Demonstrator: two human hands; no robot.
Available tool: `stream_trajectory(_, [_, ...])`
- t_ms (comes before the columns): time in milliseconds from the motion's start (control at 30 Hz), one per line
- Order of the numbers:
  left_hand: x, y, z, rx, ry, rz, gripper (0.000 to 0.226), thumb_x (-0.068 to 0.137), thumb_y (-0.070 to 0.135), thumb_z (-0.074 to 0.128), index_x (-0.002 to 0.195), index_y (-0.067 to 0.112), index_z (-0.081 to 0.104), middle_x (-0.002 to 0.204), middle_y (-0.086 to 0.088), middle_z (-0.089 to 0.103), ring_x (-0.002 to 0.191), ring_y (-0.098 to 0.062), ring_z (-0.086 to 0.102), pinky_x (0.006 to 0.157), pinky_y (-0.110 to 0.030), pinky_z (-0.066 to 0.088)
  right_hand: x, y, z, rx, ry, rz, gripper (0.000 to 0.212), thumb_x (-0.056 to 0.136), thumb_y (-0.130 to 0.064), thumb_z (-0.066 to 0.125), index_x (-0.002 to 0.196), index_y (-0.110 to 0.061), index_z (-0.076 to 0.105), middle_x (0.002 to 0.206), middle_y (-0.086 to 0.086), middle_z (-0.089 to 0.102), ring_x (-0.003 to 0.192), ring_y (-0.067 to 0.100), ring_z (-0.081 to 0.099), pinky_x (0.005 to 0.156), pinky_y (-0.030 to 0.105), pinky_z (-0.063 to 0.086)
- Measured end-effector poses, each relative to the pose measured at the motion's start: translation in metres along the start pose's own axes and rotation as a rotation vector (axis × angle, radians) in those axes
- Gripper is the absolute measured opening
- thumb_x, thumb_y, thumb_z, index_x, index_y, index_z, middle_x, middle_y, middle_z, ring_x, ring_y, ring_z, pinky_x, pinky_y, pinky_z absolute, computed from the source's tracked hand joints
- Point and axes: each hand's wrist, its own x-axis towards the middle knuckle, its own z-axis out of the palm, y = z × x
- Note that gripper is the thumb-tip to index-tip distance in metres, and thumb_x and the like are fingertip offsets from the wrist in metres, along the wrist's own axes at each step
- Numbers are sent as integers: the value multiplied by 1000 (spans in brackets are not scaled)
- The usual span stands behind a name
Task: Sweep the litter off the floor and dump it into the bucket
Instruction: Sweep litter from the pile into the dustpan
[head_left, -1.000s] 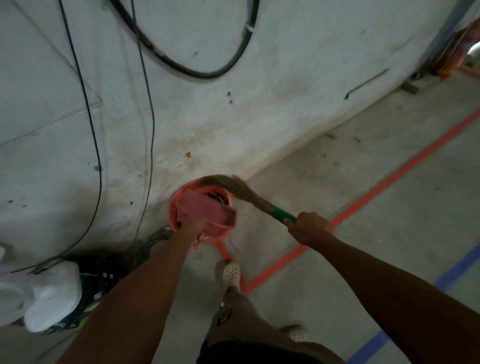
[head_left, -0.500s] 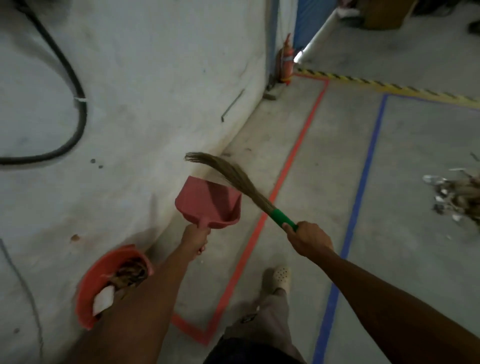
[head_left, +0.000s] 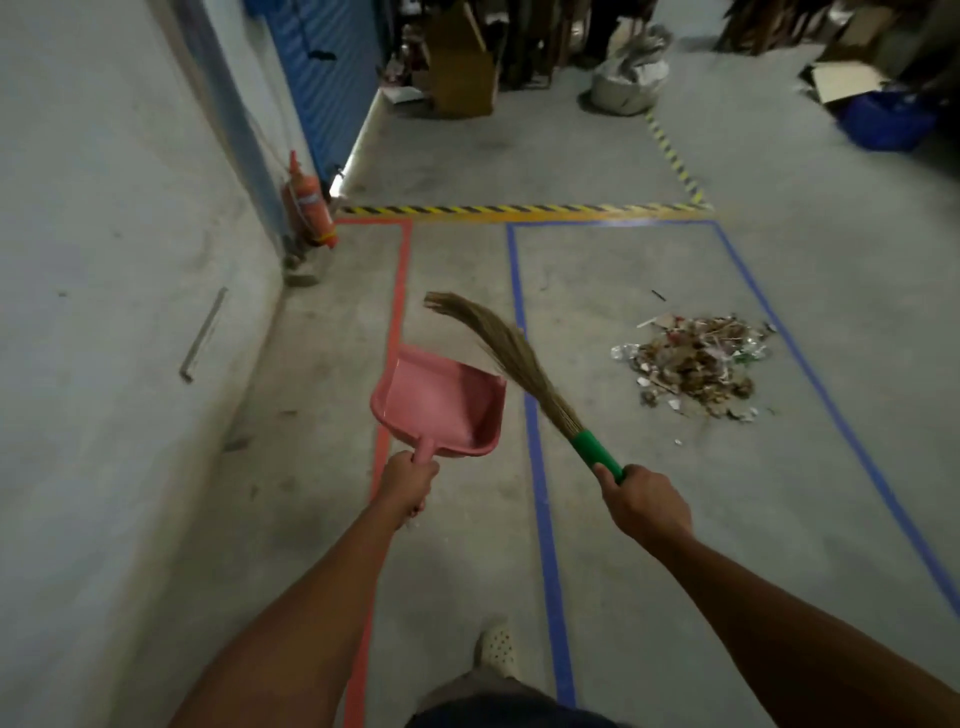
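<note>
My left hand (head_left: 410, 480) grips the dustpan (head_left: 441, 402) handle, pan empty; my right hand (head_left: 644, 501) wraps the broom (head_left: 519, 358). The litter (head_left: 696, 364) lies well beyond my right fingers, unswept (bucket out of view).

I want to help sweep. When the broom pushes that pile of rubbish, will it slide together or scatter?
Probably scatters a bit: the pile is loose scraps, with small bits lying apart at its edges. It looks light, maybe paper and dry leaves. The broom has curved bristles, so it likely bends.
</note>
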Motion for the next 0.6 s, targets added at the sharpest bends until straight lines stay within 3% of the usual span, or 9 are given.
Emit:
stream_trajectory(200, [63,98,93,155,-179,92,15,91,18,59,80,10,53,55,-7,50,35,-19,42,43,-22,31,68,40,-37,77,66,169,57,99,-67,35,95,-18,63,77,2,61,66,18,60,58,32,53])
stream_trajectory(367, [97,159,174,207,-257,132,24,93,24,59,76,9,55,56,-9,52,37,-20,43,42,-22,32,117,90,-63,135,108,277,55,102,-63,35,98,-16,62,75,-1,58,62,12,53,47,26,32])
stream_trajectory(600, [146,236,297,312,-319,183,24,93,24,60,82,3,60,54,-8,52,34,-20,44,39,-20,32,216,180,-93,187,144,403,55,100,-67,35,92,-18,61,75,1,61,65,16,60,53,28,47])
